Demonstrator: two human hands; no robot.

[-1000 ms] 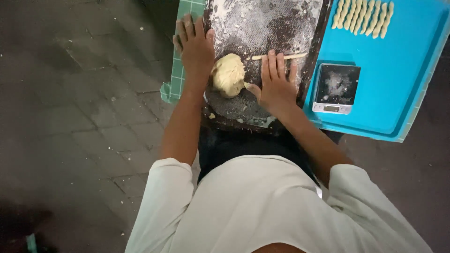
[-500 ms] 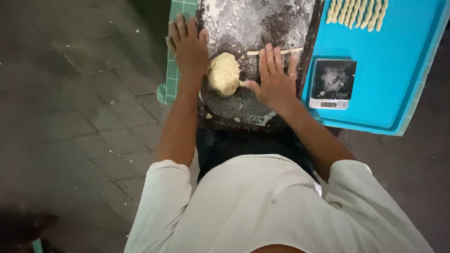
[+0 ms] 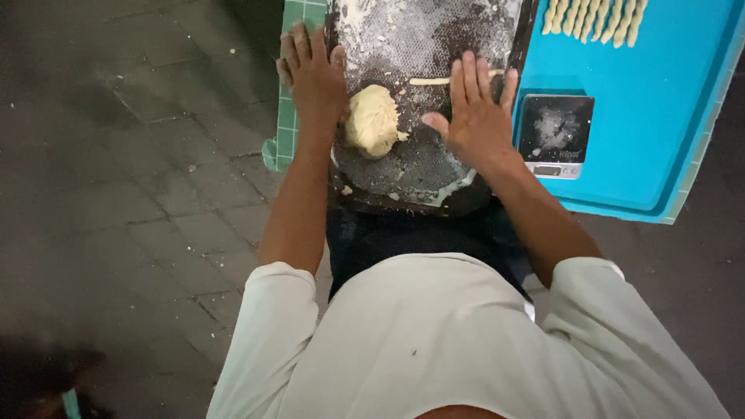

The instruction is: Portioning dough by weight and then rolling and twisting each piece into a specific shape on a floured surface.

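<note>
A pale lump of dough lies on a dark, floured board. My left hand rests flat on the board's left edge, fingers spread, just beside the lump. My right hand lies flat and open on the board to the right of the lump, fingers together, its fingertips over a thin rolled dough strip. Neither hand holds anything.
A small kitchen scale dusted with flour sits on a turquoise tray at the right, with several twisted dough sticks at the tray's far end. A green grid mat sticks out under the board. Dark tiled floor lies to the left.
My right hand has slid back toward me off the thin strip, so more of the strip shows. The left hand stays on the board's edge.
</note>
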